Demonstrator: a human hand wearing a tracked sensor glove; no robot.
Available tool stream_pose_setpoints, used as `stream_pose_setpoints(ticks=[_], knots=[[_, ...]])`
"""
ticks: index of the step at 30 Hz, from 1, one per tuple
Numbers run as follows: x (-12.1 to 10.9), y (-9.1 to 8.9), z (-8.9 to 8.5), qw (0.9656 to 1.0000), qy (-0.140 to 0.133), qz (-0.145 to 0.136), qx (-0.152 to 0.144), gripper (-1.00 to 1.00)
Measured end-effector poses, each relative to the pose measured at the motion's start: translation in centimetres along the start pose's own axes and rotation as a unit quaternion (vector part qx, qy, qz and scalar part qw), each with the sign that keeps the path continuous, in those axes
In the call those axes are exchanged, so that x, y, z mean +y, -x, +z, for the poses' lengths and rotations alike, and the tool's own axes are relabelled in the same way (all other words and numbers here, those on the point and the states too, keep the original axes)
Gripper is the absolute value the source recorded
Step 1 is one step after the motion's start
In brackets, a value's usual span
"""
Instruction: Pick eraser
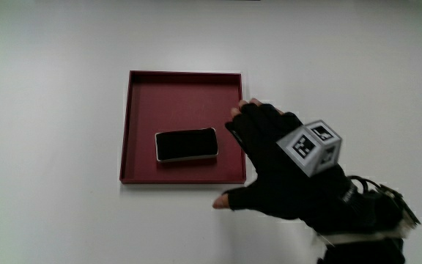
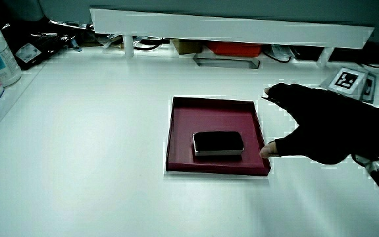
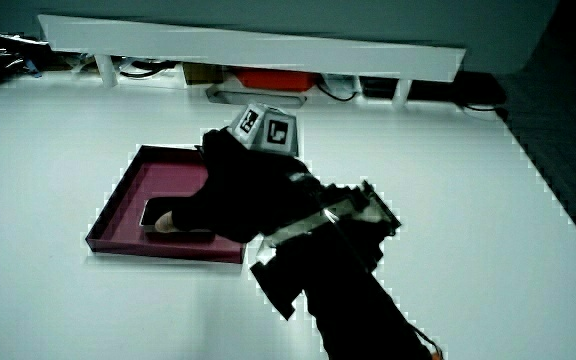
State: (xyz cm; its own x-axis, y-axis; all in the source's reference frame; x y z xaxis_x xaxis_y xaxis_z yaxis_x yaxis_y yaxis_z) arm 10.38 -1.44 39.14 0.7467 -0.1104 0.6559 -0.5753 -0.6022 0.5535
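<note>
A gloved hand [image 1: 277,165] hovers beside a shallow dark-red tray [image 1: 141,125] on a white table [image 1: 50,132], its fingers spread and holding nothing, fingertips at the tray's rim and thumb reaching toward the tray's corner nearest the person. The eraser [image 1: 187,144], a dark rectangular block with a pale edge, lies flat inside the tray, nearer the person than the tray's middle and close to the hand, untouched. In a side view the thumb [image 2: 268,150] sits just beside the eraser [image 2: 218,143]. A patterned cube [image 1: 312,145] rides on the back of the hand.
</note>
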Motion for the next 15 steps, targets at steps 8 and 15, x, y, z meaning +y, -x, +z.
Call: stream_pose_setpoints(ticks=[8,15], knots=[[4.2,0.2,-0.9,0.9967,-0.029,-0.010,-0.075,0.00],[7.6,-0.4,-2.2,0.9958,-0.025,-0.025,-0.085,0.00]])
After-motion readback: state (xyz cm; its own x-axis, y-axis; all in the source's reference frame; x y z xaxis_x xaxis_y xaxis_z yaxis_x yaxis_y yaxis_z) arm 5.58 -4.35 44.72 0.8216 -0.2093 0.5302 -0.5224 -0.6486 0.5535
